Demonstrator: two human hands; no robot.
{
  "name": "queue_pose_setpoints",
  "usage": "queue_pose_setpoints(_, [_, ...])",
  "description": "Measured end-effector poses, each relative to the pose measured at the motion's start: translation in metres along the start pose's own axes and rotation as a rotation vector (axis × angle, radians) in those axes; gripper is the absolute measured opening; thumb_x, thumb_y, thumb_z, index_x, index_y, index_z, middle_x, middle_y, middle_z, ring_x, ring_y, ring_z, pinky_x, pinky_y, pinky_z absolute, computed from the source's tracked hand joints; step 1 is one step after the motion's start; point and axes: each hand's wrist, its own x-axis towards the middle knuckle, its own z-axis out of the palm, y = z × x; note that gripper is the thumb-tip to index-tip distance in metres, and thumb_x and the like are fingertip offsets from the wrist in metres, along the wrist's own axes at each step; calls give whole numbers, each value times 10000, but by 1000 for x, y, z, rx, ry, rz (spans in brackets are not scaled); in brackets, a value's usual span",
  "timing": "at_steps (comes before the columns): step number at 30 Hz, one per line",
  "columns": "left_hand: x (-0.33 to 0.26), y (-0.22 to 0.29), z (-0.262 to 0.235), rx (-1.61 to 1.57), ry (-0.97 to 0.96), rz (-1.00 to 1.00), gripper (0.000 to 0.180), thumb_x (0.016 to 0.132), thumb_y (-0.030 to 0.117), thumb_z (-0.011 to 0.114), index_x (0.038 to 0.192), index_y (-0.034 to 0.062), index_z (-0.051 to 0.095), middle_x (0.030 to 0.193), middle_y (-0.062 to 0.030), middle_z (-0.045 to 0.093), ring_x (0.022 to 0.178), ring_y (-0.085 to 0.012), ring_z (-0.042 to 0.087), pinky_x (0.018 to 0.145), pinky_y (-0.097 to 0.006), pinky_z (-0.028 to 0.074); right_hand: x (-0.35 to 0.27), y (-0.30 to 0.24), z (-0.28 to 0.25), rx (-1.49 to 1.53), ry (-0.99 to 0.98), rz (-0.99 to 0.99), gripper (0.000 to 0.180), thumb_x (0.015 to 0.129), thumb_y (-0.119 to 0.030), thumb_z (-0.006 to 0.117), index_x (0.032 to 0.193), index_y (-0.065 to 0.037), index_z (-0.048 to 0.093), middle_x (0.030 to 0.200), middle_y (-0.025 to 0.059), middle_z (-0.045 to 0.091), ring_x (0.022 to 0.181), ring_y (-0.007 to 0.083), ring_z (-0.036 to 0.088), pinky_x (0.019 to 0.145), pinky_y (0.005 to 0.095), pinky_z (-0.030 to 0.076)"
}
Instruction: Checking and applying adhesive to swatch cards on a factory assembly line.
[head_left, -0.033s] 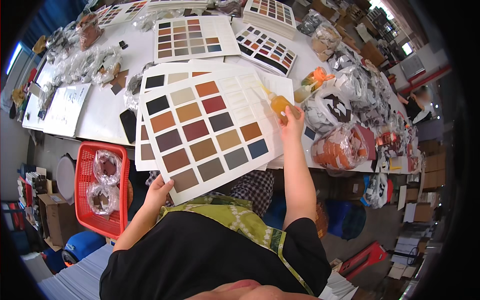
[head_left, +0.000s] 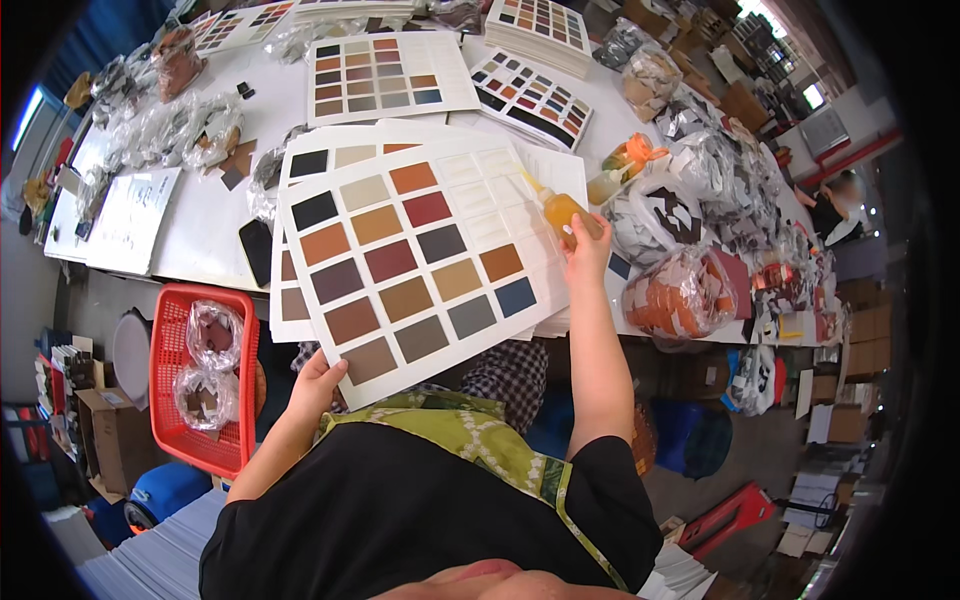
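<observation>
My left hand (head_left: 318, 383) pinches the near left corner of a large white colour card (head_left: 462, 352), thumb on top. Rows of coloured swatches cover most of the card, while several outlined spaces at its upper right hold no swatch. In my right hand (head_left: 586, 240) is a squeeze bottle (head_left: 562, 212) of amber liquid, probably glue. Its yellow nozzle points up and left, over the card's right edge. More cards (head_left: 293, 222) with swatches lie fanned beneath the first one.
Another swatch card (head_left: 448, 70) and a stack of cards (head_left: 545, 62) lie farther back on the white table (head_left: 215, 215). Plastic bags of swatches (head_left: 680, 295) crowd the right side. A phone (head_left: 255, 252) rests at the left, above a red basket (head_left: 165, 380) of bags.
My right hand and the bottle have shifted very slightly to the right. My left hand and the card have not visibly moved.
</observation>
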Motion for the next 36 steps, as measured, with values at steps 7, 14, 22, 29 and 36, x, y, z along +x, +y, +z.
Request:
queue_pose_setpoints(7, [-4,11,8,-1,27,0,275,922,129,461,1187,56,476,813,-19,606,530,-84,561,411,-223,462,-7,4,-3,-228,46,-111,417,796,-109,670,1105,-134,392,1063,96,493,820,171,554,560,263,482])
queue_pose_setpoints(14, [-7,14,10,-20,47,-38,280,923,126,459,1194,55,467,811,-22,602,519,-88,560,409,-225,464,-22,7,3,-197,-68,-47,406,794,-109,674,1094,-130,400,1046,87,507,818,168,558,557,251,478])
queue_pose_setpoints(22, [-10,21,14,1,52,-25,276,923,127,460,1190,58,474,806,-18,600,505,-79,549,397,-216,446,-21,-3,-19,-222,96,-49,395,806,-127,663,1094,-135,393,1067,78,500,853,168,548,588,275,476])
queue_pose_setpoints(29, [-6,19,15,-40,51,44,295,920,84,454,1207,21,477,1003,-42,603,787,-98,581,642,-228,475,-31,7,-22,-210,-40,-38,408,804,-136,668,1104,-139,391,1068,68,500,857,171,544,590,283,473])
queue_pose_setpoints(36, [-8,24,13,-63,41,-2,312,918,69,451,1224,16,473,1049,-42,592,867,-106,566,715,-237,460,-34,-4,-52,0,0,35,402,806,-148,667,1098,-137,392,1044,50,494,845,168,530,580,281,465])
